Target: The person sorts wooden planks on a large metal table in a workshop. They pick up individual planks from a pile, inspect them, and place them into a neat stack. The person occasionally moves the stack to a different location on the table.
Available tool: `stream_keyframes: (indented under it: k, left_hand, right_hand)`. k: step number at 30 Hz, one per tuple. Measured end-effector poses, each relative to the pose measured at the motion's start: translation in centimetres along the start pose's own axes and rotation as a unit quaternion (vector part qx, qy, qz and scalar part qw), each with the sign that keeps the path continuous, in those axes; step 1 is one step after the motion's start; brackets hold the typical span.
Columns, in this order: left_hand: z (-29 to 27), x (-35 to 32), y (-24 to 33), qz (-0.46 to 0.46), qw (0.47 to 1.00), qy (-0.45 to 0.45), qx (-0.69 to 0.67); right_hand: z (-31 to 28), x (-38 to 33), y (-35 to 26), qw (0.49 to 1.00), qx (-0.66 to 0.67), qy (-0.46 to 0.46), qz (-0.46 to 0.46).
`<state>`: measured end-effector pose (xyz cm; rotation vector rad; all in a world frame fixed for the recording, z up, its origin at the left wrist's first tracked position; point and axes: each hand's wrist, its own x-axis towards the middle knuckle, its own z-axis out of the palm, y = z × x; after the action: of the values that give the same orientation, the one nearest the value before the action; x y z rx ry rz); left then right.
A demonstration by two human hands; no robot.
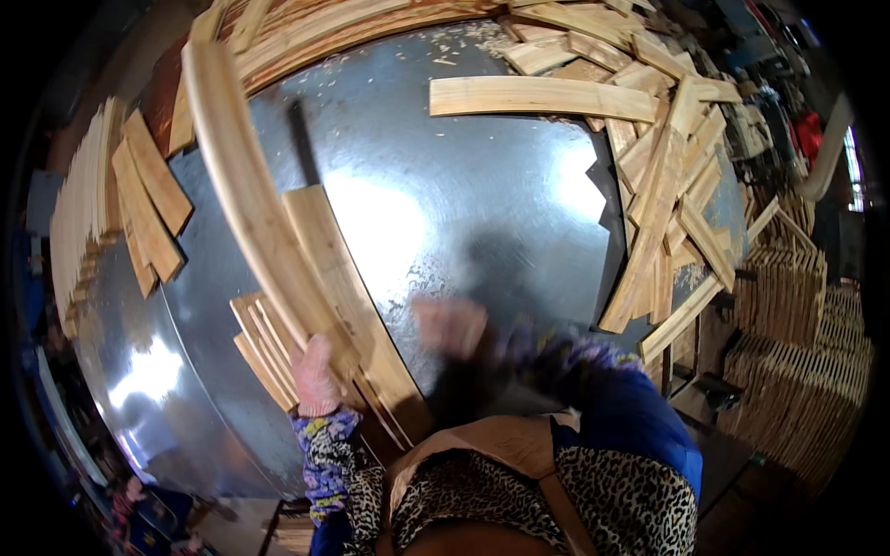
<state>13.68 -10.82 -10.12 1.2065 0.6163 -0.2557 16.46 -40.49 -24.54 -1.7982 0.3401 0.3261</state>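
My left hand (318, 378), which seems to wear a pinkish glove, is closed on the near end of a long pale wooden board (246, 176). The board slants away to the far left, and its far end looks raised and slightly blurred. Beneath and to its right, another wooden board (348, 278) lies on the metal tabletop. A small stack of slats (264, 347) sits just left of my left hand. My right hand (450, 326) is over the tabletop, right of the boards. Motion smears its fingers, and no object shows in it.
The shiny metal tabletop (482, 176) carries a jumbled heap of wooden slats (667, 185) on the right. Long boards (315, 42) line its far edge. Loose slats (148, 199) and a stacked row (83, 213) stand at left. Slat piles (779, 389) fill the lower right.
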Motion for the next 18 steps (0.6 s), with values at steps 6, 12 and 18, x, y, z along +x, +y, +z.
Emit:
stream_keyframes:
  k: [6,12,18]
  left_hand:
    - [2.7,1.2,-2.6,-0.006,0.997,-0.068,-0.024]
    - [8.5,3.3,-4.7,-0.026,0.992,-0.109,0.054]
    - [13.2,1.8,-6.9,0.191,0.718,-0.159,0.65]
  right_hand:
    - [-17.4,22.9,-10.6,0.806,0.421,0.415,0.03]
    - [-19.0,19.2,-7.1,0.873,0.265,0.409,-0.01]
    - [-10.3,-3.6,-4.4,0.992,0.121,-0.008,-0.017]
